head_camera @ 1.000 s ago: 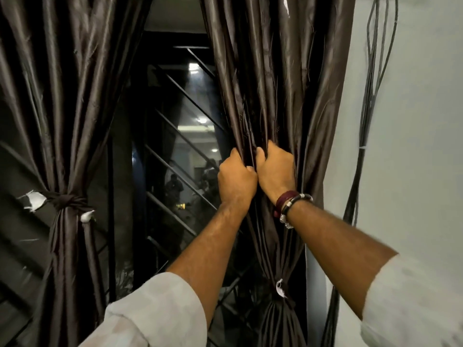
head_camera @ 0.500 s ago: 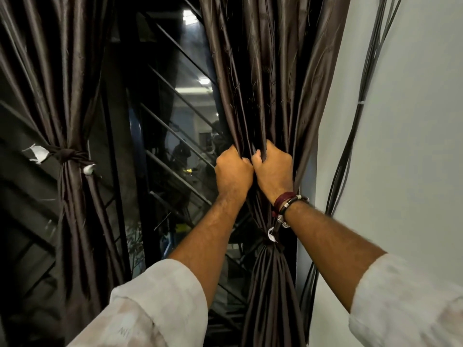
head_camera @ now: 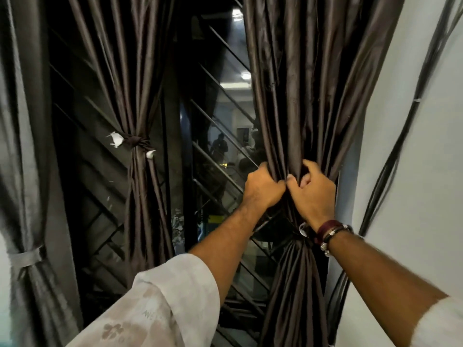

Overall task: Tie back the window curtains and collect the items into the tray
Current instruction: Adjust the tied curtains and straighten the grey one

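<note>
While both hands bunch the right curtain [head_camera: 300, 96], the step in hand looks like gathering and neatening its folds above the tie [head_camera: 303, 229], which already cinches the cloth just below the right wrist. Left hand [head_camera: 263, 189] is clenched on a fistful of pleats at the curtain's window-side edge; right hand [head_camera: 313, 194] has fingers curled round the pleats on the wall side, thumb tucked into the fabric. Knuckles of the two hands nearly touch, with a narrow bundle of cloth between them.

To do this well, my guess: keep all pleats in one bunch, pull evenly with both hands so no fold slips out toward the glass, and keep the gather straight above the knot so the cloth drapes evenly. Satin-like fabric probably slides, so a firm grip matters. Risk: tugging too hard could loosen the tie below.

Curtain hangs right in front of the person, against the white wall [head_camera: 413, 171], cables [head_camera: 385, 171] running down just beside it. Middle curtain [head_camera: 132, 108] is already knotted, well apart to the left; a grey curtain [head_camera: 22, 171] at far left has a band round it. Window grille [head_camera: 220, 136] shows between the curtains. Tray and items not in view, so that part looks not yet done
</note>
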